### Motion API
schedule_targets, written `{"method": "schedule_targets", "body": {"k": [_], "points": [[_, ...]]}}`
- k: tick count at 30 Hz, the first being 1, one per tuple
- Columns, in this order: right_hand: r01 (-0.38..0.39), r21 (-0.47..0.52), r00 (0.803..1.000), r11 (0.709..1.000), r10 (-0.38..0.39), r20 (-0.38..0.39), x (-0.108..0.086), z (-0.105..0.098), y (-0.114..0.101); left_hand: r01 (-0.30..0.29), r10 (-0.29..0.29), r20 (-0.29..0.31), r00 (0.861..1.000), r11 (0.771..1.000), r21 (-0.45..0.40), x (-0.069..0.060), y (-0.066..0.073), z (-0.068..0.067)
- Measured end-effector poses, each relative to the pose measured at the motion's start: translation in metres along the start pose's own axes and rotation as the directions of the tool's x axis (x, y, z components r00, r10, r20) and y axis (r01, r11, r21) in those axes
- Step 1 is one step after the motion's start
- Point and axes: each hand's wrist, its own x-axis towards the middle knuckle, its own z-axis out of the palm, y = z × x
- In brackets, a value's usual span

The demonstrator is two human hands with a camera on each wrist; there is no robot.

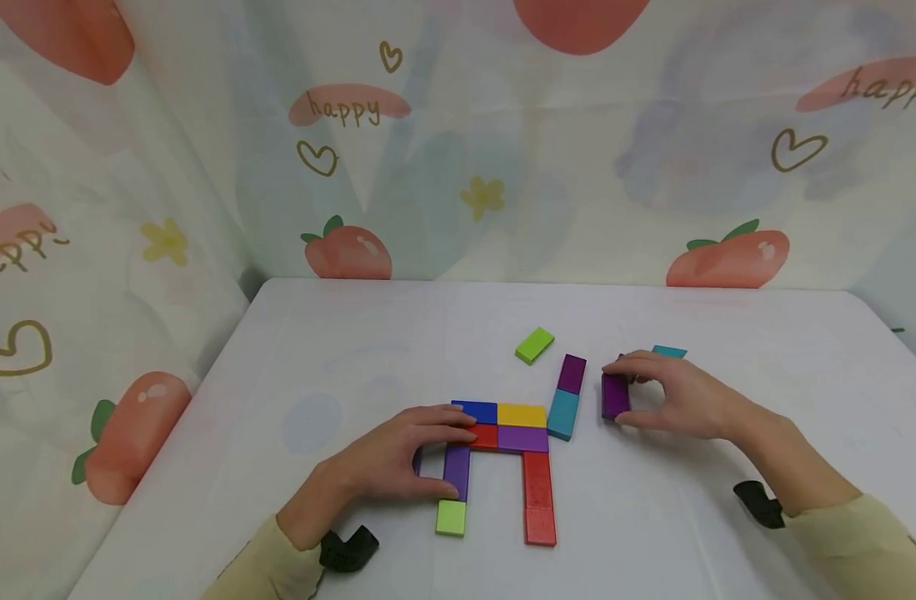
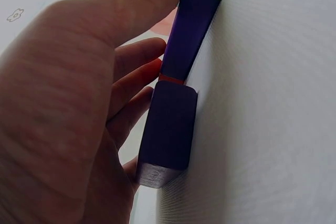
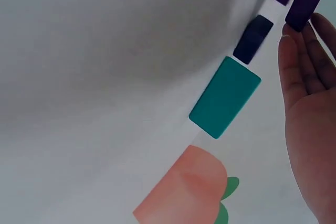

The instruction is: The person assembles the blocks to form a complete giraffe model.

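My right hand point(image 1: 686, 396) pinches a purple block point(image 1: 615, 396) between thumb and fingers at the right of the table; its end shows in the right wrist view. My left hand point(image 1: 397, 454) rests at the left side of a flat block figure, fingertips by the blue block point(image 1: 478, 412) and red block point(image 1: 485, 437). Its thumb touches near the join of a purple block point(image 1: 457, 472) and a light green block point(image 1: 451, 518). Another dark purple block point(image 2: 170, 129) lies under the left palm. A yellow block point(image 1: 522, 415) and a violet block point(image 1: 523, 439) complete the upper rows.
Two red blocks point(image 1: 538, 500) run down the figure's right side. A teal block point(image 1: 563, 414) and a purple block point(image 1: 572, 374) slant up from its corner. A loose light green block point(image 1: 535, 345) lies farther back. Behind my right hand is another teal block point(image 1: 668, 352).
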Motion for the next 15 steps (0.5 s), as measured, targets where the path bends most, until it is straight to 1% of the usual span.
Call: {"method": "schedule_targets", "body": {"k": [7, 10, 15], "points": [[0.014, 0.011, 0.998, 1.000, -0.013, -0.068, 0.024, -0.010, 0.005, 0.011, -0.011, 0.003, 1.000, 1.000, -0.005, -0.001, 0.002, -0.001], [-0.002, 0.029, 0.997, 1.000, 0.004, -0.078, 0.034, -0.012, 0.009, 0.014, -0.014, 0.003, 1.000, 1.000, -0.010, -0.002, 0.002, -0.001], [-0.064, 0.054, 0.995, 0.996, 0.068, -0.072, 0.049, -0.012, 0.014, 0.008, -0.008, 0.002, 1.000, 1.000, -0.007, -0.001, 0.002, -0.001]]}}
